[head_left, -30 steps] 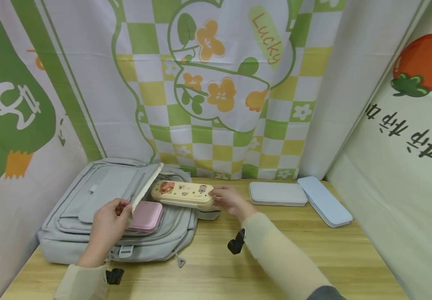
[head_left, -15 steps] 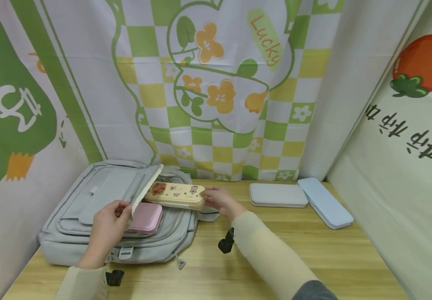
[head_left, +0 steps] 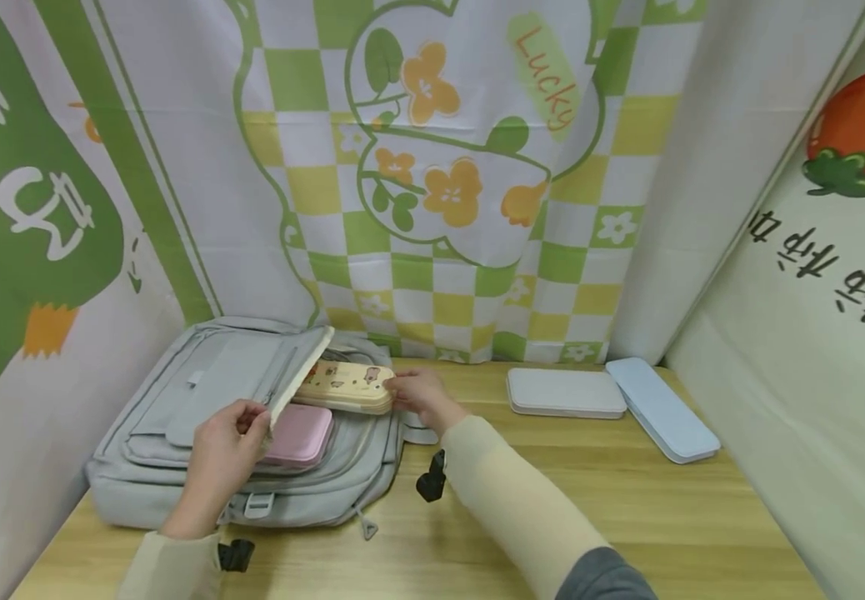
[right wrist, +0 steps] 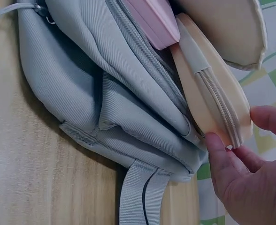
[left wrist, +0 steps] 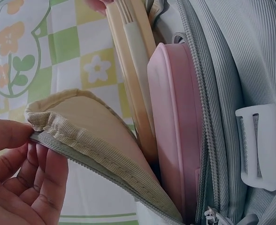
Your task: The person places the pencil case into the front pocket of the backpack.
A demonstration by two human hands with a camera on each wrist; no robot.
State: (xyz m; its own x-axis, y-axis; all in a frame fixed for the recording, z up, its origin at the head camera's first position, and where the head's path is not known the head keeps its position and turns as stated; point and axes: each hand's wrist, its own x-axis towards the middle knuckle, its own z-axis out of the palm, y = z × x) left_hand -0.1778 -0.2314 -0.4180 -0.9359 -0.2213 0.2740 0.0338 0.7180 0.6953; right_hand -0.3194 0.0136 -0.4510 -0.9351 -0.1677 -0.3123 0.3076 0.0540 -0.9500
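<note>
In the head view, a long, round-ended cream pencil case (head_left: 346,386) lies at centre left, half inside a pale grey fabric backpack (head_left: 226,379). Its long axis runs nearly level across the frame. Its left end disappears under the bag's lifted flap (head_left: 292,385), in line with the opening; its right end sticks out.

The right hand (head_left: 421,393) is the nearer one: the case lies directly left of its fingers, whose tips and thumb pinch that outer end. The left hand (head_left: 226,446), left of centre, pinches the flap's corner between thumb and fingers and holds it raised.

Just below the cream case in the frame, a smooth pink case (head_left: 305,433) with rounded corners sits in the opening.

The cream case's top carries small cartoon figures; the right wrist view shows a zip (right wrist: 220,103) along its smooth side. The backpack cloth is finely ribbed, and the flap has a cream lining with a coarse woven binding.

At right, a flat white oblong case (head_left: 567,392) and a pale blue one (head_left: 661,408) rest on the wood-grained table (head_left: 702,533), their near ends touching or almost so; I cannot tell which.
</note>
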